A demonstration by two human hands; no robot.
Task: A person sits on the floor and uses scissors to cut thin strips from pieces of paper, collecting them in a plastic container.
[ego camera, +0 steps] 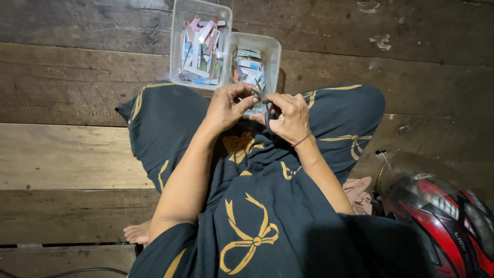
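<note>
Head view: person sits cross-legged on dark wooden plank floor (77,154), in a dark garment with gold bow print (252,226). Left hand (226,107) and right hand (289,117) meet over the lap, fingertips pinched narrow on a small thin grey strip (260,96) (too small to tell the material). Just beyond the hands, two clear plastic tubs (177,46) of pale paper strips (203,49), touching side by side. Red-and-black glossy helmet (442,216) at lower right.

A red and black helmet (442,216) sits on the plank floor (67,154) beside pink cloth (358,193)
</note>
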